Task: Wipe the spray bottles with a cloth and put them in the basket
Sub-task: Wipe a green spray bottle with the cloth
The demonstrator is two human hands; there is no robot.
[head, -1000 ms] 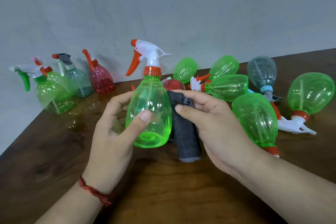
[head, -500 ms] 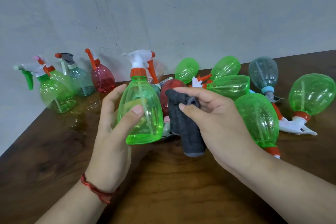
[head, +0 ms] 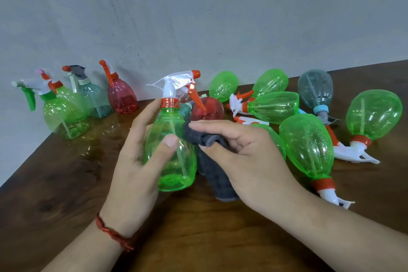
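Spray bottle (head: pixel 181 172) in left hand (head: pixel 132 161); right hand (head: pixel 247 157) holds cloth (head: pixel 213 174) at its edge.

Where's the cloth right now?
Head view, centre: the cloth is pinched in the right hand, beside the green bottle that the left hand holds.

**Your table: bottles standing at the left, lying at the right**

You face a dark wooden table (head: pixel 66 201) set against a wall. At its far left corner four bottles stand upright close together: a green bottle (head: pixel 66 121), a paler green bottle (head: pixel 67 97) behind it, a teal bottle (head: pixel 98 101) and a red bottle (head: pixel 122 97). To your right, bottles lie on their sides, among them a large green bottle (head: pixel 309 150), a grey-blue bottle (head: pixel 315 88) and an outer green bottle (head: pixel 373 115).
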